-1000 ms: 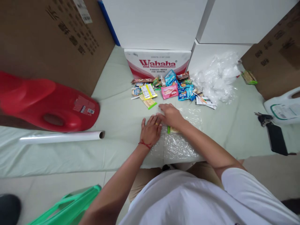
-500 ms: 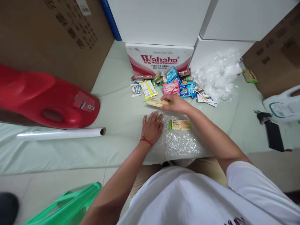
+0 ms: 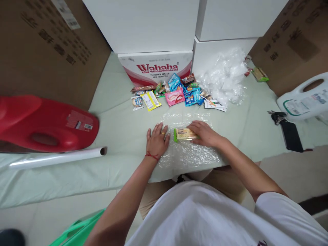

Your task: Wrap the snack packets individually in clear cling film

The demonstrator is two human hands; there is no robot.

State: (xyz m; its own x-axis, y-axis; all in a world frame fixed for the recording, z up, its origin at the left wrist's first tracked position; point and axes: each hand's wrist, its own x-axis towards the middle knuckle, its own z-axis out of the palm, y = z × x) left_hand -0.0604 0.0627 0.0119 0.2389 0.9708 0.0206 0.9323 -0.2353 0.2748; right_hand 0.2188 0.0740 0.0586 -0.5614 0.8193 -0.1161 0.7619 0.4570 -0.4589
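Observation:
A biscuit packet with a pale yellow wrapper and green end lies crosswise over a sheet of clear bubble wrap. My right hand grips its right end, fingers above and thumb below, hiding that end. I cannot make out whether a second packet lies beneath it. Palm down, with fingers spread, my left hand rests at the left edge of the plastic and holds nothing. Beyond the hands is a pile of wrapped snacks, among them a pink packet, a yellow packet and blue packets.
A Wahaba-style printed carton stands behind the snacks, beside crumpled clear plastic. To the left are a red jug and a white roll. On the right sit a white jug, keys and a black phone-like object.
My right hand has brought a biscuit packet from near the snack pile down to the bubble wrap, where the other packet lay. My left hand stays flat. The view has shifted.

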